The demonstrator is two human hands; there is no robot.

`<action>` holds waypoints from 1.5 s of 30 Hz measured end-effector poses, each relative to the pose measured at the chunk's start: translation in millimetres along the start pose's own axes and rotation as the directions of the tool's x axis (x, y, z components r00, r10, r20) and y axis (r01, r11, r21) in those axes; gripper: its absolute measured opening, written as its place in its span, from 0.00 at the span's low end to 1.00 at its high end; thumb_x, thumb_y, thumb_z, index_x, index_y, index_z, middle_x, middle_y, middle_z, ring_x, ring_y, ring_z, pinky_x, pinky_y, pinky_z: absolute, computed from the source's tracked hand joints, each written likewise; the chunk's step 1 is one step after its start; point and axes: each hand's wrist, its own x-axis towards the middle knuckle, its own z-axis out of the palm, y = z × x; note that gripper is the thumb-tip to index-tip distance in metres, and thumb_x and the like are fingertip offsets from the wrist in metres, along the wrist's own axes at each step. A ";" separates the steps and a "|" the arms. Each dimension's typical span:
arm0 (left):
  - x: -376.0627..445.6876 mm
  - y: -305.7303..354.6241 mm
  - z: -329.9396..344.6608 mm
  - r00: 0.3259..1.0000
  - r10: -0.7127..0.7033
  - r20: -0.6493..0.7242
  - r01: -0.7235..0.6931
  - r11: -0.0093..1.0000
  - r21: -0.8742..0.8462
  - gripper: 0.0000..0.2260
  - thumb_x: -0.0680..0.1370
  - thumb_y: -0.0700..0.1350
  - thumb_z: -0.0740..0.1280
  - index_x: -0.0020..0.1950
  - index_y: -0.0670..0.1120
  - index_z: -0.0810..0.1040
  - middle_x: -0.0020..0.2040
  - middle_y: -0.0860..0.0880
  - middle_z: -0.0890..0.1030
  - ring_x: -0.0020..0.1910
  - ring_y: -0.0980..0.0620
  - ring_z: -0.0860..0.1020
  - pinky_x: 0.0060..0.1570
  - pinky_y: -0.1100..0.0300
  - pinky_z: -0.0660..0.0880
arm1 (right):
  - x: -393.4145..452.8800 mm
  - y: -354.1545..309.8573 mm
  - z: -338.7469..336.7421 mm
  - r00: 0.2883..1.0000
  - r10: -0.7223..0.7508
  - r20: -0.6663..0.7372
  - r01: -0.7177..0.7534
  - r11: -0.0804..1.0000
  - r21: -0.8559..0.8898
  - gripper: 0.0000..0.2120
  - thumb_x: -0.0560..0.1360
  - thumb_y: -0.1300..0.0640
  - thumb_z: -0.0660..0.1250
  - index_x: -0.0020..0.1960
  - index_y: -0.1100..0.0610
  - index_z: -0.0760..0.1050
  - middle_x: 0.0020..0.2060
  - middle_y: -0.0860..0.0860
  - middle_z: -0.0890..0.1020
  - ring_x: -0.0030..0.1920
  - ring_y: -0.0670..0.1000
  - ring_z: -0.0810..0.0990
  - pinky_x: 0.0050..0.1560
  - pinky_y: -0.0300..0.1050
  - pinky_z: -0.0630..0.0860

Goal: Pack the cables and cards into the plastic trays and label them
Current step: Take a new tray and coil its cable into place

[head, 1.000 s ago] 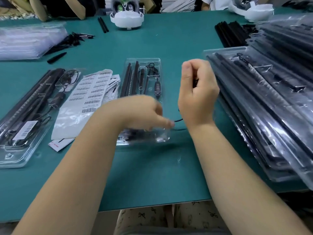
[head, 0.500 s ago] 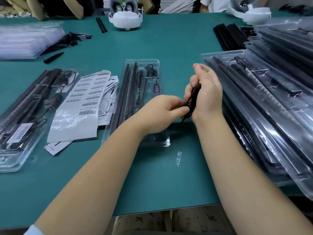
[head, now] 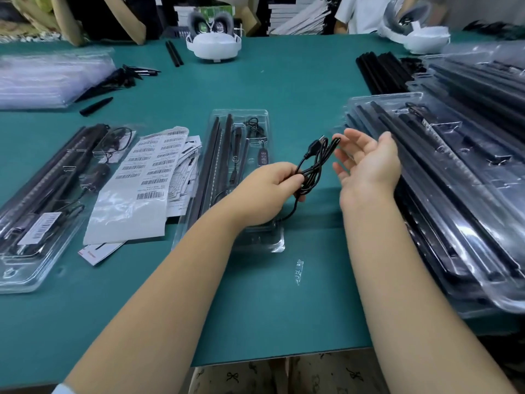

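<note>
The green matted work table (head: 255, 308) fills the view, its near edge running below both forearms, with a broad bare stretch of mat between that edge and the hands; a bare lane of mat also runs up the middle toward the far edge. Along the right edge a tall stack of clear plastic trays loaded with black rods (head: 454, 194) leans out over the mat, its nearest corner just beside the right forearm; at the left edge a filled clear tray with a white barcode label (head: 37, 211) lies flat, and beside it spreads a heap of white barcode label sheets (head: 142, 189), one sheet touching the centre tray's left rim. The open clear plastic tray in the centre (head: 241, 120) holds long black strips and a small controller, its near end partly hidden under the left wrist. The left hand (head: 267, 191) is clenched around the bundled black USB cable (head: 315, 163), held above the right rim of that tray, loops rising toward the right hand; one strand trails down to the tray. The right hand (head: 369, 163) is released, palm up with fingers spread, fingertips just by the cable's top loop; whether they touch it is unclear.
</note>
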 end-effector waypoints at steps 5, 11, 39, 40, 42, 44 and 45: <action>-0.7 -7.6 -5.6 0.999 0.000 0.034 0.006 0.984 -0.179 0.08 0.81 0.46 0.60 0.50 0.52 0.78 0.41 0.55 0.82 0.35 0.55 0.70 0.39 0.61 0.69 | 8.5 -2.8 -6.2 0.979 0.101 0.178 -0.099 0.995 -0.020 0.24 0.82 0.50 0.46 0.40 0.54 0.78 0.35 0.48 0.85 0.45 0.50 0.79 0.49 0.47 0.69; -0.4 -11.2 -10.0 0.998 0.037 0.051 -0.026 0.979 -0.203 0.09 0.80 0.42 0.63 0.54 0.53 0.80 0.35 0.61 0.78 0.33 0.61 0.71 0.36 0.70 0.68 | 10.4 6.6 -6.2 0.891 0.270 0.366 -0.128 0.921 -0.368 0.21 0.77 0.42 0.54 0.43 0.56 0.78 0.35 0.50 0.81 0.35 0.49 0.76 0.38 0.43 0.69; -3.6 -10.5 -9.5 0.996 0.085 -0.001 -0.068 0.813 0.578 0.06 0.74 0.51 0.68 0.48 0.57 0.83 0.59 0.58 0.76 0.57 0.49 0.66 0.61 0.51 0.66 | 1.3 33.6 8.0 0.842 -0.347 0.412 0.529 0.389 -0.754 0.20 0.76 0.50 0.63 0.30 0.53 0.59 0.24 0.47 0.66 0.27 0.47 0.64 0.27 0.33 0.63; -2.7 -11.7 -8.5 0.996 0.087 -0.011 -0.065 0.816 0.574 0.06 0.74 0.51 0.68 0.48 0.57 0.83 0.59 0.58 0.76 0.57 0.49 0.66 0.61 0.51 0.66 | 2.3 33.1 7.5 0.844 -0.356 0.401 0.527 0.405 -0.748 0.20 0.76 0.50 0.63 0.30 0.53 0.59 0.24 0.47 0.66 0.27 0.47 0.64 0.26 0.33 0.63; -0.8 -14.5 -5.8 0.996 0.083 -0.024 -0.054 0.811 0.582 0.05 0.76 0.52 0.67 0.48 0.56 0.82 0.60 0.58 0.75 0.58 0.48 0.65 0.60 0.51 0.65 | 4.8 28.4 4.5 0.869 -0.323 0.374 0.486 0.426 -0.763 0.19 0.75 0.49 0.63 0.31 0.54 0.60 0.24 0.47 0.66 0.27 0.47 0.64 0.26 0.34 0.62; 1.2 -16.0 -4.6 0.998 0.054 -0.037 -0.025 0.840 0.542 0.04 0.77 0.53 0.65 0.47 0.57 0.78 0.62 0.57 0.74 0.60 0.48 0.63 0.61 0.51 0.64 | 7.4 25.0 -1.1 0.908 -0.158 0.389 0.414 0.487 -0.769 0.14 0.73 0.50 0.64 0.34 0.55 0.65 0.26 0.48 0.69 0.28 0.51 0.66 0.30 0.42 0.69; 2.1 -16.2 -4.9 0.998 0.039 -0.043 -0.012 0.866 0.501 0.02 0.78 0.53 0.65 0.45 0.57 0.76 0.62 0.56 0.73 0.62 0.48 0.63 0.63 0.50 0.63 | 6.4 23.5 -3.1 0.912 -0.045 0.408 0.370 0.524 -0.767 0.11 0.72 0.52 0.65 0.36 0.54 0.68 0.28 0.50 0.70 0.28 0.51 0.66 0.29 0.42 0.69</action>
